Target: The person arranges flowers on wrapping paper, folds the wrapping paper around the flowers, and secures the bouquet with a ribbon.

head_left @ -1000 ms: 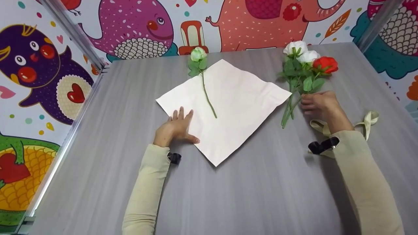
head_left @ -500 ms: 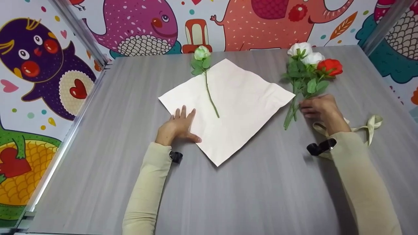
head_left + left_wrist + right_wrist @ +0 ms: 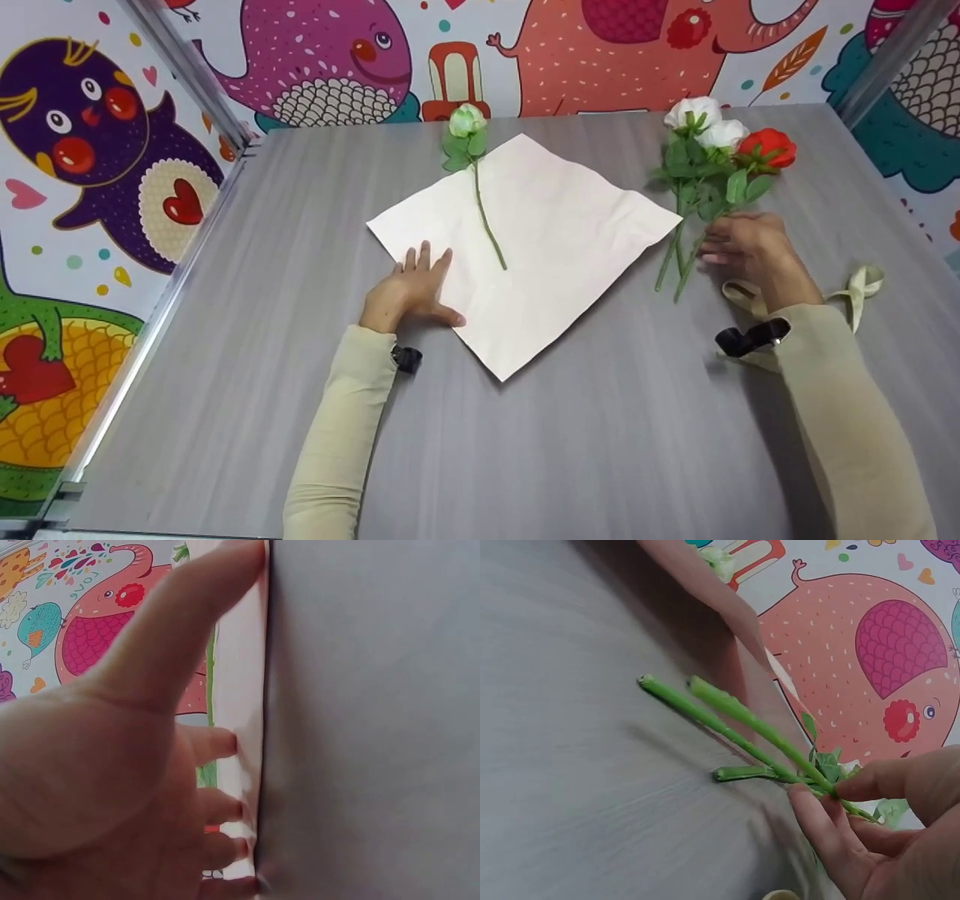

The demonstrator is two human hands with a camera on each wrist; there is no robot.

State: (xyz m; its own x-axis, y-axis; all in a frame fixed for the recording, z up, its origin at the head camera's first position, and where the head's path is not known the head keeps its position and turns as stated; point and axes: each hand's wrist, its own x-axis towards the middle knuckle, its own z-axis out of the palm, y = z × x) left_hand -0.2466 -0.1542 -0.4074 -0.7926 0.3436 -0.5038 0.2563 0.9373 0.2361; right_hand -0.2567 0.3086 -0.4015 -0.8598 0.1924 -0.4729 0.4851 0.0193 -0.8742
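Observation:
My left hand (image 3: 412,292) rests with spread, straight fingers on the lower left edge of a square sheet of pale pink paper (image 3: 570,225), turned cornerwise on the table. In the left wrist view the thumb (image 3: 165,630) and fingertips lie along the paper's edge. A single greenish-white artificial rose (image 3: 466,121) lies across the sheet, its bloom past the upper left edge. At the right, my right hand (image 3: 750,240) pinches the stem of a red artificial rose (image 3: 766,150) between thumb and fingers. Two white roses (image 3: 693,114) lie beside it, their stems close to the red one's.
A cream ribbon (image 3: 862,285) lies loosely looped on the table, partly under my right wrist. The grey wood-grain table (image 3: 562,450) ends at the back against a cartoon-printed wall (image 3: 615,60). A metal post (image 3: 202,82) stands at the back left corner.
The red rose has shifted slightly right, away from the white ones, and its stem's lower end has swung right. The right hand has moved slightly right with it. The left hand stays on the paper.

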